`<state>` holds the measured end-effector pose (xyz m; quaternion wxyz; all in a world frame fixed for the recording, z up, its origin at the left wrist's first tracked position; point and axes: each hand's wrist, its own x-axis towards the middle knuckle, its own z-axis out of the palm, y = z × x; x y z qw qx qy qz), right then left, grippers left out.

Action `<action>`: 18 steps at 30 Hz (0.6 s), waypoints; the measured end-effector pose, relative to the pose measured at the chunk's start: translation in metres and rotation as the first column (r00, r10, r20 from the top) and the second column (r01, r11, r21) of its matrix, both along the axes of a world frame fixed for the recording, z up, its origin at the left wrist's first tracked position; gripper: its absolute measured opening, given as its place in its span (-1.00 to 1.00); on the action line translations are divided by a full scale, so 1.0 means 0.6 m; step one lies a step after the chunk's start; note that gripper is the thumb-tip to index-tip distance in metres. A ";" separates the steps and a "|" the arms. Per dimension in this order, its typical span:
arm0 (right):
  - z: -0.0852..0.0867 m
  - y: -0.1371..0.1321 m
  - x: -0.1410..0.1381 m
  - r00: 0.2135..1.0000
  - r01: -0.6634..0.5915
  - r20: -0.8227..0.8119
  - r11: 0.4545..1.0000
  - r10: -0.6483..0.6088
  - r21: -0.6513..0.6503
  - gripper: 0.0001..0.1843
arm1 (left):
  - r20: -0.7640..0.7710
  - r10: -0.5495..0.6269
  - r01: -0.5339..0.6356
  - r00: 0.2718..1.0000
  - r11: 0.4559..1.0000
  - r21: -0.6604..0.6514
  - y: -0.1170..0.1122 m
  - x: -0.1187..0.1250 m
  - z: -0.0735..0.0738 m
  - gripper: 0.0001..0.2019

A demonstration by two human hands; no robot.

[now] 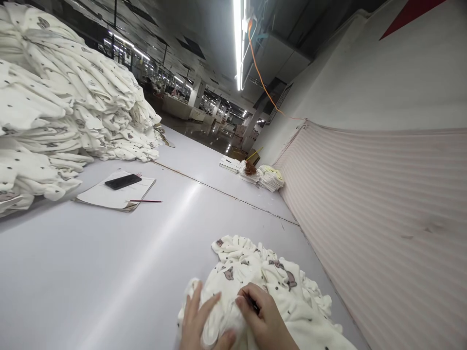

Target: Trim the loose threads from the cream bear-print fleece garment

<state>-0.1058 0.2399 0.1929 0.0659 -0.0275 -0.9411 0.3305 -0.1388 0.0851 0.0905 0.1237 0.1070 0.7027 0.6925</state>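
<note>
A cream garment (pixel 233 272) with dark dots and grey-brown animal prints lies bunched on the table at the bottom of the view. My left hand (pixel 200 318) rests on its left side, fingers spread apart over a fold of the cloth. Just to the right, my right hand (pixel 264 316) is closed, its thumb and forefinger at the cloth. A small dark tool (pixel 251 304) shows inside that hand; the fingers cover most of it, so its kind cannot be made out.
A tall heap of the same printed cloth (pixel 91 97) fills the left. Papers (pixel 105 194) carry a black phone (pixel 123 182) and a red pencil (pixel 146 201). Small white stacks (pixel 270 179) stand at the far right. Striped pink cloth (pixel 383 209) hangs along the table's right side.
</note>
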 end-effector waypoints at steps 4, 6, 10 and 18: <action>-0.004 0.002 0.005 0.996 0.073 -0.052 0.997 -0.074 -0.013 -0.77 | 0.105 -0.172 0.154 0.980 0.976 0.156 0.016 -0.018 0.004 -0.70; -0.007 0.001 0.013 0.977 0.135 -0.174 0.990 -0.126 0.043 -0.84 | 0.088 -0.239 0.214 0.967 0.951 0.222 0.016 -0.021 0.007 -0.73; -0.009 -0.013 0.029 0.963 -0.020 -0.264 0.993 0.049 0.112 -0.80 | 0.094 -0.257 0.226 0.962 0.940 0.255 0.013 -0.018 0.012 -0.77; 0.010 -0.019 0.000 0.958 0.254 -0.061 0.924 -0.282 -0.285 -0.68 | 0.251 -0.324 0.228 0.912 0.911 0.345 0.001 -0.021 0.027 -0.62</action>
